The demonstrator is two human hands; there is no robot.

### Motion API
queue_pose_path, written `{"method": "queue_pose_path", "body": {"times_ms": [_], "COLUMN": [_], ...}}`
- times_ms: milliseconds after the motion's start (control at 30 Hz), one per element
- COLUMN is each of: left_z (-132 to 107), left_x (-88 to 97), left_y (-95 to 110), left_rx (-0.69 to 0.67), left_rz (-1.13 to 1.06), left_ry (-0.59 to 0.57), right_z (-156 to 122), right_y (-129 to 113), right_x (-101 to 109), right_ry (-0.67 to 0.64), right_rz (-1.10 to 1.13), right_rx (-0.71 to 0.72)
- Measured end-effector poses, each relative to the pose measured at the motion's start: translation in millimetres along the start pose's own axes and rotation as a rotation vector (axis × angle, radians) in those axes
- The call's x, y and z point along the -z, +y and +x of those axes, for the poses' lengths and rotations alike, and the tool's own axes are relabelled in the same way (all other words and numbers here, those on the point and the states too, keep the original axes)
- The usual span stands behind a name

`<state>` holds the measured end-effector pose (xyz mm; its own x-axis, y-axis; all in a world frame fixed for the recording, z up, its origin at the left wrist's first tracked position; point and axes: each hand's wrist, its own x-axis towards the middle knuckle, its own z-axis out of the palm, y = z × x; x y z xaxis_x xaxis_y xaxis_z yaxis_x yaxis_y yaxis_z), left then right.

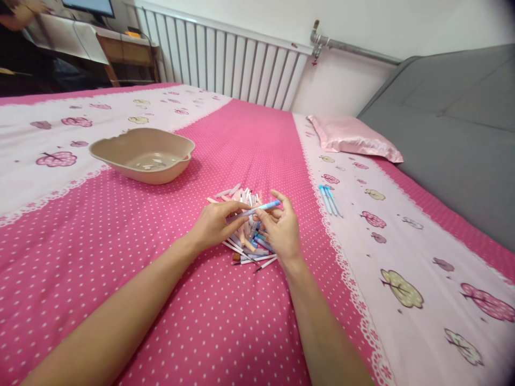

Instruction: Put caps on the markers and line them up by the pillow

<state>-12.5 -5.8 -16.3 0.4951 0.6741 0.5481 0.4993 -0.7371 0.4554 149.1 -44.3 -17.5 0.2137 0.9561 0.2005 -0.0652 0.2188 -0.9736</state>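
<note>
A pile of several pens (246, 236) in pink, white and blue lies on the pink dotted bedsheet (161, 268). Just above the pile, both hands hold one blue pen (263, 207). My left hand (215, 222) pinches its left end with curled fingers. My right hand (281, 228) grips its right part between thumb and fingers. The hands cover part of the pile.
A beige plastic basin (142, 154) with a few scraps inside stands to the far left of the pile. Three blue pens (330, 200) lie apart on the pale border at the right. A pink pillow (352, 138), grey headboard (450, 134) and radiator (225, 61) lie beyond.
</note>
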Motion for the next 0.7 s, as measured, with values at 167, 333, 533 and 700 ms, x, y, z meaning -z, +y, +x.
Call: {"method": "queue_pose_path", "body": {"times_ms": [167, 333, 533, 700], "left_z": [-1.1, -1.2, -0.5, -0.8], "left_x": [-2.2, -3.2, -2.4, -2.0], "left_y": [-3.6, -5.2, -4.6, -4.5], "left_rx": [0.037, 0.06, 0.067, 0.061], "left_rz": [-0.018, -0.048, -0.06, -0.05], "left_ry": [0.001, 0.027, 0.038, 0.033], "right_z": [-0.2, 0.2, 0.6, 0.1], "right_y": [-1.3, -0.4, -0.8, -2.6], "right_x": [0.1, -0.3, -0.8, -1.2], "right_ry": [-0.006, -0.011, -0.014, -0.032], "right_rz": [-0.013, -0.007, 0.001, 0.054], "right_rx": [-0.004, -0.002, -0.009, -0.052]}}
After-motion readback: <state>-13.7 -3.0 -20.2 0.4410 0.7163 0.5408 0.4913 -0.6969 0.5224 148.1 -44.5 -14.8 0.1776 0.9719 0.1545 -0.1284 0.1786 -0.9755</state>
